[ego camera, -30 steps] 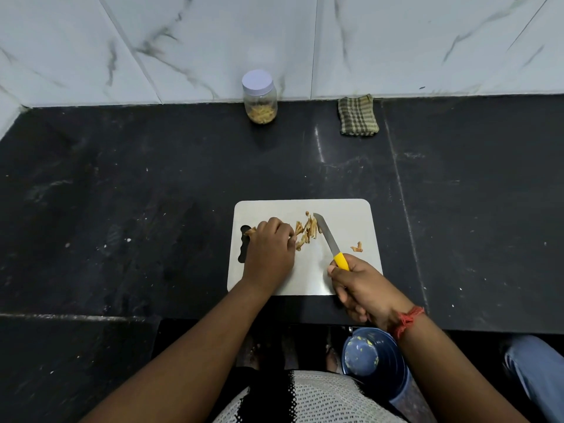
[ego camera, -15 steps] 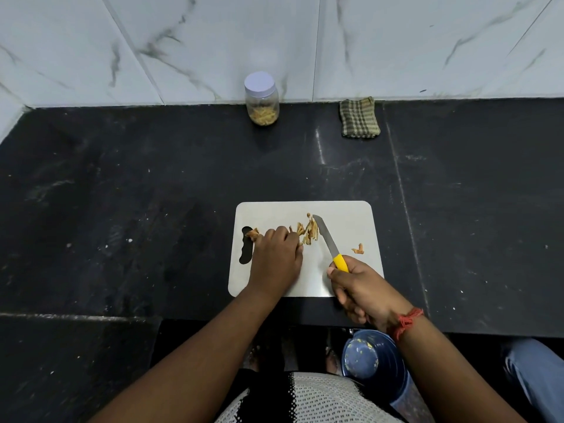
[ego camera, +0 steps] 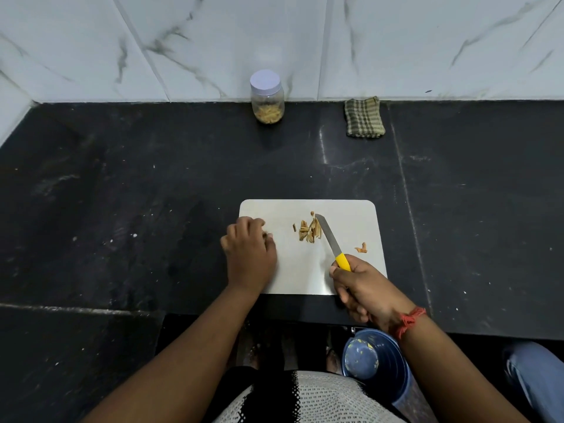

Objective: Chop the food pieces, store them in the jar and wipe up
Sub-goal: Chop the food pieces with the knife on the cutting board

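The person is chopping mid-frame, right hand (ego camera: 363,288) gripping the knife (ego camera: 331,241) beside the food pieces (ego camera: 309,231), left hand (ego camera: 248,253) curled loosely (holding something? can't tell), probably needing to steady them next.

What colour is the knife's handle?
Yellow: the steel-bladed knife's plastic handle, gripped by the right hand, head view.

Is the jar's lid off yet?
No, the jar by the wall is capped by its pale lid, apart from the cutting board.
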Motion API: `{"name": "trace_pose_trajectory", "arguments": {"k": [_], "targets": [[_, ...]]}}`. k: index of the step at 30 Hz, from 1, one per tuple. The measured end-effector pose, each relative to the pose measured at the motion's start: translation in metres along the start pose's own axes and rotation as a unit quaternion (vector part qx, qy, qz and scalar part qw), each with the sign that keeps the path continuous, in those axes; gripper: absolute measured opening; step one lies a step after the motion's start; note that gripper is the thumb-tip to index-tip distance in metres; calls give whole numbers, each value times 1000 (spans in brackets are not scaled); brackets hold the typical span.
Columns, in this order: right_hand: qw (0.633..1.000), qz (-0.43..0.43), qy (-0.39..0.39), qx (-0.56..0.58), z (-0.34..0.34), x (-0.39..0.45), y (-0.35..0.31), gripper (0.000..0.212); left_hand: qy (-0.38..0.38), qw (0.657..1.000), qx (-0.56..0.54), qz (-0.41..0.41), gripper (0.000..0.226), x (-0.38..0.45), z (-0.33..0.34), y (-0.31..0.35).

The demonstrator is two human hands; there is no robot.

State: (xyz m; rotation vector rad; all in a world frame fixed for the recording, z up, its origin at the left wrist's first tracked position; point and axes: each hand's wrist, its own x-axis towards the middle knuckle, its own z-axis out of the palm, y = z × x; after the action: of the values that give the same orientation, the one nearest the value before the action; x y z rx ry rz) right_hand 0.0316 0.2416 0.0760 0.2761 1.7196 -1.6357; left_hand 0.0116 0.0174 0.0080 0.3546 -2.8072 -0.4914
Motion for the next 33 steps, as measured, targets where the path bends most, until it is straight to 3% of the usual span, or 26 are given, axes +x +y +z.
{"name": "trace_pose_trajectory", "arguments": {"k": [4,14,17,26,33], "targets": [[1000,6,-17,-7,11,3,0,16,-43,999,-15,17,11,2,3,-5],[999,5,-30,-31,23,2,-2,17,-136,977,-123,105,31,2,-7,-10],[996,1,-16,-84,29,2,2,19,-126,976,-159,74,39,1,-8,-15],[950,-40,13,-311,53,13,10,14,-119,980,-141,71,29,-1,-6,-18],[937,-49,22,-345,54,16,12,13,-114,977,-165,77,33,-2,-7,-21]]}}
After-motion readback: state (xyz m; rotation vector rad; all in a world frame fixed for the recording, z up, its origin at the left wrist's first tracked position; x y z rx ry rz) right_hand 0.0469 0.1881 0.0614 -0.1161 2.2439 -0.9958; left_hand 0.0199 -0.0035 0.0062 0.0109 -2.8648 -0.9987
